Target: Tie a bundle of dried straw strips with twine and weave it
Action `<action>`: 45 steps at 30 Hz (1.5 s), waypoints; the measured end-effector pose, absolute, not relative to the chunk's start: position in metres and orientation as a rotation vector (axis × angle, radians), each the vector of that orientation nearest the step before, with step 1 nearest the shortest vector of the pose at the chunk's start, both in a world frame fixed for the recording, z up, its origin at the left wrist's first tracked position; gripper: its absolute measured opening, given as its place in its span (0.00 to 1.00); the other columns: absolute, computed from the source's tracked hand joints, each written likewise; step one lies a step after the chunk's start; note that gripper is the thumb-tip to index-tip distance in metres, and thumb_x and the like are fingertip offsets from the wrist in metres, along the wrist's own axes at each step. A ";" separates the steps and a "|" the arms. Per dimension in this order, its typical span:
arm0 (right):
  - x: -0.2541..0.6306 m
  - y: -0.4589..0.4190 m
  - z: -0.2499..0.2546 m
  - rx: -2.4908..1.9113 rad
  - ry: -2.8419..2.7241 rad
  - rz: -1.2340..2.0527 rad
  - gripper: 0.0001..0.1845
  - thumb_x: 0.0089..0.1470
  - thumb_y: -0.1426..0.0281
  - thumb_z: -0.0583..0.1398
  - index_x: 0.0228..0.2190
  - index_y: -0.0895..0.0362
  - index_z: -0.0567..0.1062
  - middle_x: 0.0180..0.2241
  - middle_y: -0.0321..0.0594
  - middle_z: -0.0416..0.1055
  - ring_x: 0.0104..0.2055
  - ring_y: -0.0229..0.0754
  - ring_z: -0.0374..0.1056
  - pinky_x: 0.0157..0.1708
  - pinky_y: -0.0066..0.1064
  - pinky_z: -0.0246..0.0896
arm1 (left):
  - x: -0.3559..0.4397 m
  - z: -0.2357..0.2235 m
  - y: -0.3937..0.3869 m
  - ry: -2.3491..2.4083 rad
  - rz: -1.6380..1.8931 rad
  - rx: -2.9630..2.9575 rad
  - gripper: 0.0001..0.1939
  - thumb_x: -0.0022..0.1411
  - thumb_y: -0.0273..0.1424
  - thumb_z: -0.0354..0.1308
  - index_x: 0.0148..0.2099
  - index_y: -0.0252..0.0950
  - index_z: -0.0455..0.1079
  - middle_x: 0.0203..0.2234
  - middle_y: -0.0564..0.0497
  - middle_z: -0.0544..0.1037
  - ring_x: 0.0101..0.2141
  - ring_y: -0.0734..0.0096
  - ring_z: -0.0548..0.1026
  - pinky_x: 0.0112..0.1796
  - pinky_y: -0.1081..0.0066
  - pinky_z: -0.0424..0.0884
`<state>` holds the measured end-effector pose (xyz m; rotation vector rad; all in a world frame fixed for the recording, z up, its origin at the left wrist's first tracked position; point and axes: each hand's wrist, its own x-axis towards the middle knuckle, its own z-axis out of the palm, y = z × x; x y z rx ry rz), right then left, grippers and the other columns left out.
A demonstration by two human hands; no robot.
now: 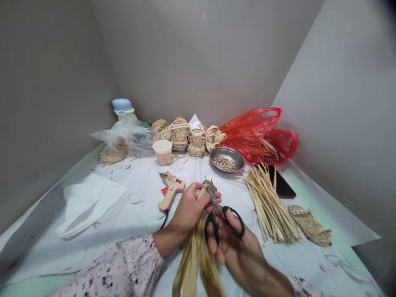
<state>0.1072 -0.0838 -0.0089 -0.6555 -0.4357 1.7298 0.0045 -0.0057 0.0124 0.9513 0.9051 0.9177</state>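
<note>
My left hand [192,206] is closed around the top of a bundle of dried, straw-coloured leaf strips [194,264], whose long ends hang down toward me. In my right hand [236,243] is a pair of scissors [213,199] with black handles. Thumb and fingers sit in the handle loops, which are spread apart. The blades point away from me and meet the bundle's upper end beside my left fingers. Whether they are cutting into a strip I cannot tell. Left of my left hand lies a beige glue gun [172,190] with a dark cord.
Behind stand a paper cup [162,152], woven straw pieces [196,142], a metal bowl [219,168] of clippings and a red plastic bag [244,134]. Cut straw strips [269,206], a phone [286,187] and a woven sole [311,226] lie right. White paper [89,202] lies left.
</note>
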 end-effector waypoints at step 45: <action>0.111 -0.083 -0.005 -0.645 -0.318 1.731 0.17 0.53 0.58 0.62 0.34 0.61 0.75 0.24 0.39 0.71 0.17 0.31 0.61 0.10 0.18 0.45 | 0.002 0.006 -0.003 0.930 0.944 1.106 0.07 0.53 0.32 0.60 0.33 0.33 0.68 0.18 0.54 0.74 0.19 0.77 0.68 0.24 0.78 0.63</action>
